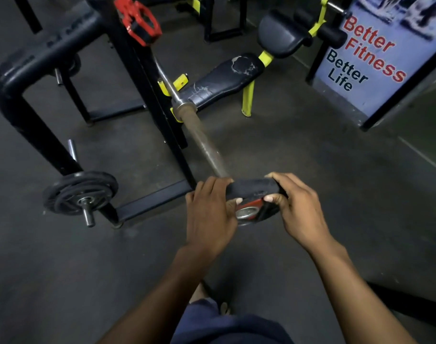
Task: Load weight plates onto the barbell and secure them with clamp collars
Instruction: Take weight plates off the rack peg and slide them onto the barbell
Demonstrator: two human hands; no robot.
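Far to the left of the fingers, a stack of black round iron weight plates (80,192) is seen stored on a peg of the black steel rack (28,70). Well above and left of the fingers, a red plastic clamp collar (140,23) is seen hanging on the rack upright, not yet used. The left hand (209,212) is closed on the left edge of a small black rubber weight plate with a red centre (253,194), its fingers (222,181) curled over the rim. The plate is held at the near end of the long steel barbell sleeve (204,142), which runs up and away from the fingers toward the worn black padded bench (222,80). The right hand (296,207) is clamped on the plate's right edge.

The sleeve beyond the plate is bare, so loading is judged to be at its start: only 1 plate is being threaded, and collar clamping remains.
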